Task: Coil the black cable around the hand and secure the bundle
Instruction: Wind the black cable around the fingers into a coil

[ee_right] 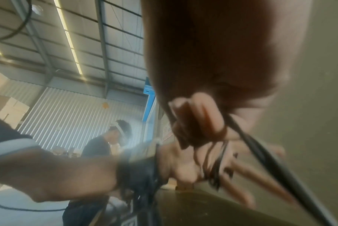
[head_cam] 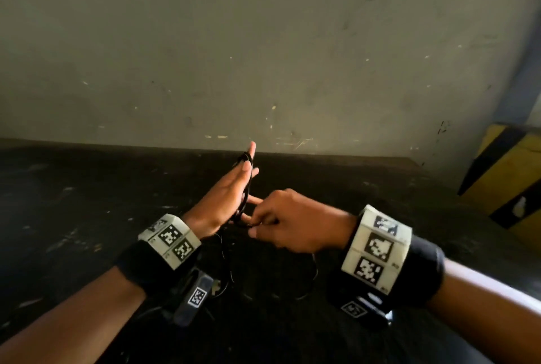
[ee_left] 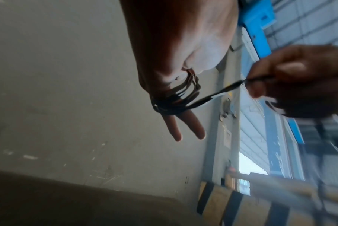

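two hands, the left hand (head_cam: 227,197) and the right hand (head_cam: 295,221) beside it, one black cable (ee_left: 170,104) looped around the left hand, two marker wristbands behind the hands, one second person in the right wrist view.

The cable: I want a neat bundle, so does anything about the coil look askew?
Slightly. On the left hand the black cable loops cross and spread unevenly instead of lying side by side. The right hand pinches the running strand taut. Nothing looks damaged.
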Action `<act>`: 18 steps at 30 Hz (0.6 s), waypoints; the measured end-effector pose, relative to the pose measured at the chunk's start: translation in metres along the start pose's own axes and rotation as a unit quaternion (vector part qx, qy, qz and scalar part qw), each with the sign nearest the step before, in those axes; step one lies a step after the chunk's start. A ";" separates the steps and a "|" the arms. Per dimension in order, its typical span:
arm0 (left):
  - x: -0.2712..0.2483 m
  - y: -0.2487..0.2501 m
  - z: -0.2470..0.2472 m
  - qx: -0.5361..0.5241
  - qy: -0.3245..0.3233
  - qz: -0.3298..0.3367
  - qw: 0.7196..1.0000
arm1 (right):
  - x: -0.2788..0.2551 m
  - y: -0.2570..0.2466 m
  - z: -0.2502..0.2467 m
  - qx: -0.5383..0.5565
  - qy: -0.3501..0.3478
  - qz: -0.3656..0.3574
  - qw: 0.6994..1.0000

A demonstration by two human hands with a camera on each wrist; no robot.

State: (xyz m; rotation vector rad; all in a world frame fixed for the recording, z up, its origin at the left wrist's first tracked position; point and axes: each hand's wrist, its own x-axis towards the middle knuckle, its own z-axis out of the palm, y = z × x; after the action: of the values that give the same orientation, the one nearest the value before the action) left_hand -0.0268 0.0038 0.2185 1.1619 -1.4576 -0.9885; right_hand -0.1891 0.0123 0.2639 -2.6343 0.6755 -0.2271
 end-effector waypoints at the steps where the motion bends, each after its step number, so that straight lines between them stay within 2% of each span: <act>1: -0.004 -0.005 0.003 0.028 -0.008 0.001 1.000 | -0.001 -0.001 -0.008 -0.015 -0.022 0.003 1.000; 4: -0.019 -0.018 0.010 0.069 -0.057 -0.027 0.996 | -0.003 -0.001 -0.028 -0.091 -0.052 -0.012 0.994; 7: -0.038 -0.022 0.013 0.079 -0.102 -0.070 0.989 | 0.000 0.005 -0.055 -0.130 -0.042 -0.011 0.991; 12: -0.062 -0.014 0.006 -0.002 -0.177 -0.154 0.972 | 0.003 0.026 -0.098 -0.141 0.027 -0.022 0.989; 18: -0.074 -0.001 0.001 -0.105 -0.245 -0.163 0.950 | 0.019 0.059 -0.097 -0.149 0.098 -0.042 0.983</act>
State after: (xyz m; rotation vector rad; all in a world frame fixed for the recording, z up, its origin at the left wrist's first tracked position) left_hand -0.0234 0.0757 0.2021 1.0627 -1.5119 -1.7146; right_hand -0.2224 -0.0781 0.3271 -2.9577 0.7098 -0.4463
